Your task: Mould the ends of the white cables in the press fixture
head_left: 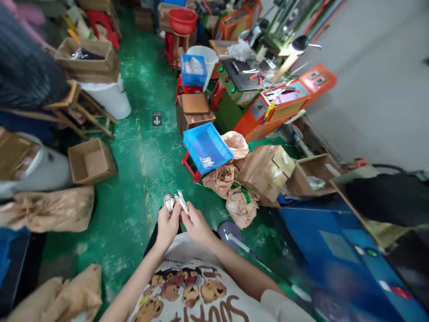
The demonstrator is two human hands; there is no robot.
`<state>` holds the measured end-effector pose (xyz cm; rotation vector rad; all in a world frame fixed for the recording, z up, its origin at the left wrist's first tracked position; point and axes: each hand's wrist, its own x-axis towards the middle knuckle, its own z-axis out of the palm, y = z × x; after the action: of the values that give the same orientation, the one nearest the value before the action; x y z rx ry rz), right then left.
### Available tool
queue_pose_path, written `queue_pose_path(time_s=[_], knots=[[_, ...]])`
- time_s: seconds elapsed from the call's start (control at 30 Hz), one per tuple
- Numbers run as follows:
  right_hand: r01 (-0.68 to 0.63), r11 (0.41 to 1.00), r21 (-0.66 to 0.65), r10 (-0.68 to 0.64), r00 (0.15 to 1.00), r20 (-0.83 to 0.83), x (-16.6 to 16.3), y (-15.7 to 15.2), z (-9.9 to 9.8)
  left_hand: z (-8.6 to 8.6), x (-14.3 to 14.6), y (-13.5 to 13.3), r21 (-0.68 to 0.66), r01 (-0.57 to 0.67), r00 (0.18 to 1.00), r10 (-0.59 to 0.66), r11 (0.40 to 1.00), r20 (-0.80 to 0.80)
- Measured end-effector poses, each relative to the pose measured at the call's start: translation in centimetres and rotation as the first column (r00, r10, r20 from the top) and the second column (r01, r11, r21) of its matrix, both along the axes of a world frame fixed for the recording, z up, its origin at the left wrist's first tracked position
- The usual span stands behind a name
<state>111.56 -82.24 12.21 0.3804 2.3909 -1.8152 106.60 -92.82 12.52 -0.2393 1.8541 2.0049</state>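
Note:
My left hand [166, 225] and my right hand [197, 225] are held together in front of my chest, above the green floor. Both pinch a small bunch of white parts [176, 201] that stick up from between the fingertips. What the white parts are is too small to tell. Just beyond the hands, a blue plastic bin [207, 147] sits tilted on a red stool, with a few white pieces in its near corner.
Brown paper bags [241, 203] and cardboard boxes [266, 172] lie right of the bin. An open box [91, 161] sits on the floor at left. Orange and green machines [284, 100] line the right side. A blue machine [338, 255] stands near right. A person [27, 67] sits at far left.

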Motion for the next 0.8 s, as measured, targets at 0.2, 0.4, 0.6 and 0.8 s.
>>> queue_pose_path(time_s=[0.2, 0.4, 0.6, 0.8], knots=[[0.376, 0.927, 0.001, -0.375, 0.924, 0.071, -13.0, 1.6, 0.3, -0.2, -14.8, 5.3, 0.105, 0.164, 0.959, -0.184, 0.981, 0.218], [0.707, 0.706, -0.053, -0.686, 0.7, 0.196, -21.2, 5.7, -2.1, -3.0, -23.3, 12.7, 0.069, 0.32, 0.899, -0.326, 0.945, 0.293], [0.706, 0.7, -0.102, -0.638, 0.684, 0.353, -29.0, 10.5, -6.9, -7.5, -30.9, 17.4, -0.062, 0.351, 0.882, -0.307, 0.934, 0.358], [0.589, 0.795, -0.141, -0.492, 0.764, 0.418, -34.0, 15.3, -12.9, -12.9, -37.0, 21.5, -0.129, 0.355, 0.811, -0.237, 0.926, 0.534]])
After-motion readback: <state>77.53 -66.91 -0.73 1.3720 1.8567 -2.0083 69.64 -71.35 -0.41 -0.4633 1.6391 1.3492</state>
